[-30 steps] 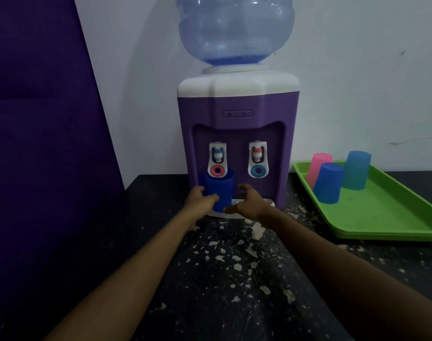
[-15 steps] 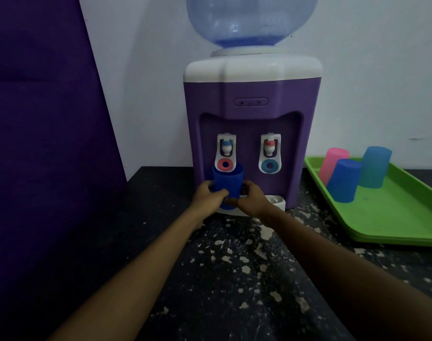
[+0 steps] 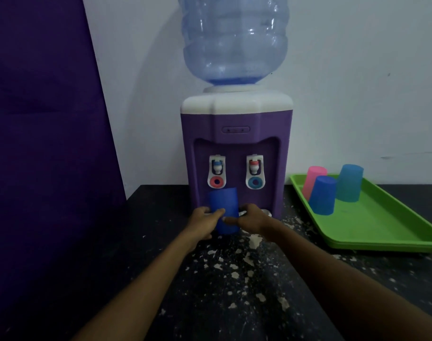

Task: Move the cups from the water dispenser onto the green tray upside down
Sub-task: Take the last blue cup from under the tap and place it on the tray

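So the dark blue cup [image 3: 223,209] is being held right in front of the water dispenser [image 3: 236,153], just under the left tap [image 3: 217,171], upright with its mouth up. It's being gripped from both sides: the left hand [image 3: 203,223] is wrapped around its lower left, the right hand [image 3: 251,218] is pinching it from the right, thumbs meeting across the front. Both grips are closed on that cup, no gap showing. Whether its base is being lifted off the drip tray or is touching it can't be told, since it's being hidden by the hands.

Over on the right, the green tray [image 3: 382,232] is sitting on the dark, paint-speckled surface [image 3: 234,279], well apart from the dispenser. Three cups are already parked upside down at its far-left end: a pink cup [image 3: 314,179], another blue cup [image 3: 322,195] just in front of it, and a teal cup [image 3: 349,182] beside them. Plenty of bare tray is being left open in front of them.

By the look of it, the pick-up step is being done now, and this seems to be the last cup at the dispenser (no other is being seen there). Next, the cup probably needs to be carried right, flipped rim-down, and set on the free green area without the standing three being knocked. One hand would likely be enough once it's clear of the taps.
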